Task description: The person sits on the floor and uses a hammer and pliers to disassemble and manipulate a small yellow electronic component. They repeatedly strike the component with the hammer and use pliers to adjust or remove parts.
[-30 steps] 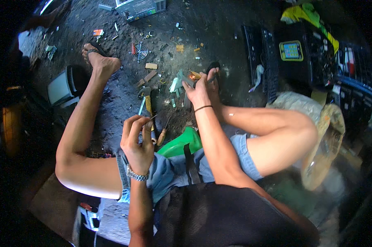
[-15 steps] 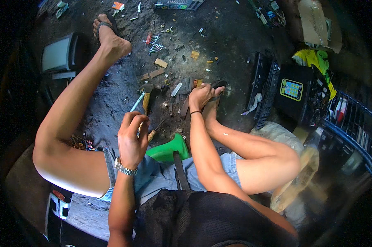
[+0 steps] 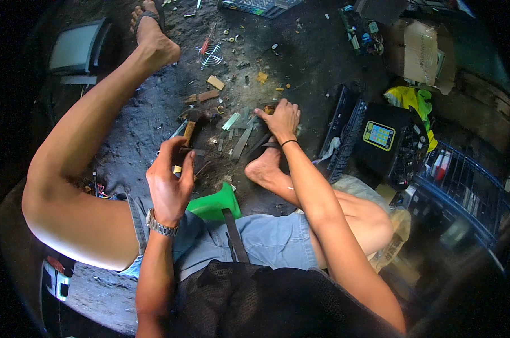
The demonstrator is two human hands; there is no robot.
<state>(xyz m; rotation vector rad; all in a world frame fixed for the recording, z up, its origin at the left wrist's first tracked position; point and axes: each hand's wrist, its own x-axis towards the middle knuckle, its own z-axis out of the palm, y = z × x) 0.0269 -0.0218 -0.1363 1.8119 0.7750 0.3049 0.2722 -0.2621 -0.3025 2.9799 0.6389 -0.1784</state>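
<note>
Pinching a thin dark strip, one-handed

So the left hand has it narrow, thumb against fingers, strip poking out around 1 o'clock. Looks light, stiff, maybe slick metal, so I'd hold the flat faces near one end and mind the edges. The right hand, at 2 o'clock from the left, is over a brownish block low to the dirt floor; can't tell if it's gripped. Seems hard and small, so grab opposite sides imo.
</note>
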